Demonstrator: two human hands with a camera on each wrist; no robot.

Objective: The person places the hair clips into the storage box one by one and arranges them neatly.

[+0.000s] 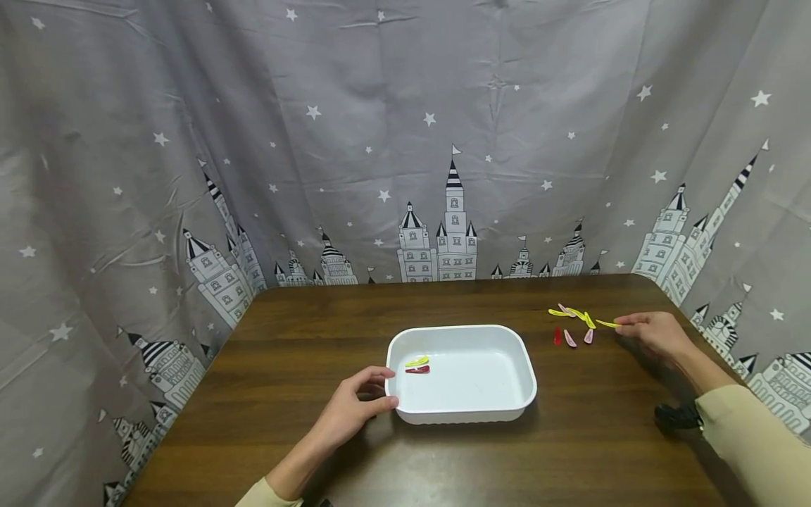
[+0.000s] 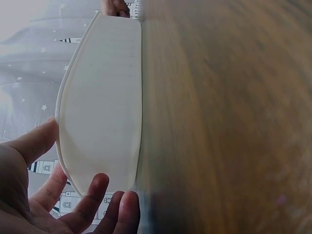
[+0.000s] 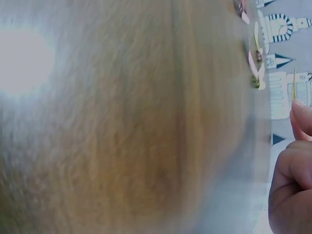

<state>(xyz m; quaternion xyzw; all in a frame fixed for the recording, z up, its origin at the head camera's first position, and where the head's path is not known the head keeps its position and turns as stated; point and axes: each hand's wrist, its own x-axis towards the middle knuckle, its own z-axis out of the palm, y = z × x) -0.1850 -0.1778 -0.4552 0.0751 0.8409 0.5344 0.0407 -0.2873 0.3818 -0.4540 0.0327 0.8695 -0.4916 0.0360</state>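
With thumb and fingertips, my left hand (image 1: 350,406) holds the left end of a white plastic tray (image 1: 465,410). In the left wrist view the thumb lies at the tray's rim, other fingers beside its end wall. Inside, toward the left, lie a yellow snap hair clip (image 1: 417,362) and a dark red one (image 1: 417,370). At the right, my right hand (image 1: 652,339) pinches one end of a yellow hair clip (image 1: 607,324), also seen edge-on (image 3: 294,84) in the right wrist view. Left of it lie several more clips, among them yellow (image 1: 590,321), pink (image 1: 570,339) and red (image 1: 557,336).
Everything stands on a brown wooden table (image 1: 304,338) with rounded far corners. A grey curtain (image 1: 355,127) printed with castles and stars hangs behind and at both sides. Below the right sleeve, a black object (image 1: 676,416) shows at the wrist.
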